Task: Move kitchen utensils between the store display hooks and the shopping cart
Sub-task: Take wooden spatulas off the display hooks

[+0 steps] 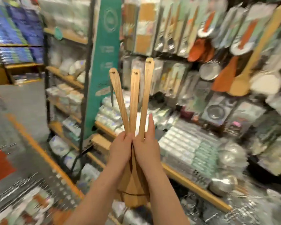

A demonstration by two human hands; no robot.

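Starting at the lower left, a grey wire-mesh shopping cart (19,190) shows only as a blur, and the packaged goods lying in it cannot be made out. Above it, stacks of flat blue packages (15,26) sit on wooden shelves. Further right, a tall teal vertical banner (102,54) hangs at the end of a dark metal shelf rack (86,88). In the middle, the left hand (120,148) and the right hand (148,150) are raised side by side, touching, and together grasp three long light-brown wooden utensils (134,98). The wooden utensils are held upright in the air, well apart from the cart, their holed handle ends fanned out above the hands and their broad heads hanging below the wrists. The left hand's fingers curl round the handles. The right hand's also curl, except one finger, which lies straight up beside the rightmost handle. To the right, the store display wall (177,75) carries blurred hanging goods, among them a large pale wooden spatula (250,65) and orange silicone spatulas (224,78).
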